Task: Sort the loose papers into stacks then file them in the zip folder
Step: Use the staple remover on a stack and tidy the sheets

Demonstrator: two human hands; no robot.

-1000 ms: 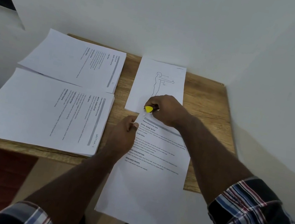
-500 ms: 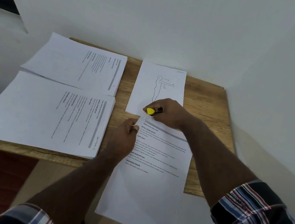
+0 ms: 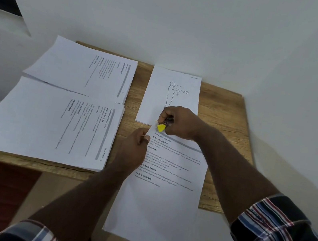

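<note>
The printed sheet [image 3: 164, 184] hangs off the table [image 3: 225, 119] front; I think it is thin, floppy, best held by an edge. My left hand [image 3: 134, 150] pinches its top corner. My right hand [image 3: 181, 122] grips a yellow-tipped pen [image 3: 162, 126].

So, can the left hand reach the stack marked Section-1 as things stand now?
Probably yes. The left hand pinches the front sheet's corner, right beside the Section-1 stack, with only bare table between them; it must let go first.

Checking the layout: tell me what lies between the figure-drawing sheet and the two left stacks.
Head view: only a bare strip of wooden table separates the figure-drawing sheet from the left stacks.
</note>
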